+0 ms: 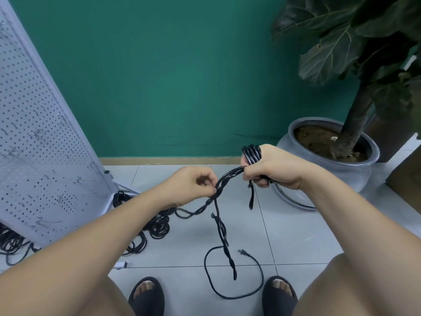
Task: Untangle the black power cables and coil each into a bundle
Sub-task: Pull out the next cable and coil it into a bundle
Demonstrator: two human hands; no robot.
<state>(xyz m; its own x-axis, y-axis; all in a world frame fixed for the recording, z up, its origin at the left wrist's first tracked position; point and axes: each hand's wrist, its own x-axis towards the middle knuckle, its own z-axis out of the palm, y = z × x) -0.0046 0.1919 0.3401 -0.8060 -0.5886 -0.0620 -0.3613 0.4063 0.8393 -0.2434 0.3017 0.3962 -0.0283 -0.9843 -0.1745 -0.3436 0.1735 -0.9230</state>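
At 6 o'clock we note a slack loop lying on the tile, its plug free. Above it, the left hand pinches the twisted cable, apparently to part the strands. The right hand grips the coil wound round it. Coiled bundles lie at 9 o'clock, and a plant pot crowds 2 o'clock.

A single wide-angle camera sat on the person's head, facing forward and steeply down. The left hand and right hand were close below the lens at mid-frame, with the black cable they gripped strung between them and both forearms entering from the bottom corners. Below the hands lay the tiled floor and sandalled feet; beyond them rose the green wall. A pegboard panel stood left of the hands, a plant pot right.
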